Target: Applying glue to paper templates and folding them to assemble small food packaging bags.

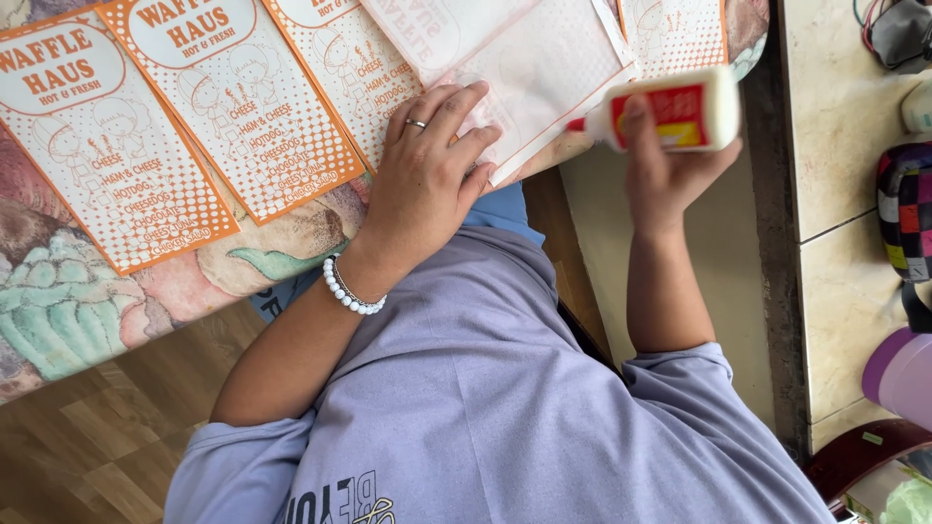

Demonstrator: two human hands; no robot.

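My left hand (422, 175), with a ring and a white bead bracelet, lies flat and spread on a white sheet of paper (553, 68) at the table's edge. My right hand (665, 160) grips a white glue bottle (680, 109) with a red and yellow label. The bottle lies sideways, and its red nozzle points left at the sheet's right edge, just beside my left fingertips.
Several orange-and-white printed paper sheets (243, 107) lie overlapping in a row on a tablecloth with a pastel cupcake pattern (58, 311). To the right is a tiled ledge (845, 116) with a checkered bag (908, 209) and a purple container (903, 374). Wooden floor (87, 446) shows below left.
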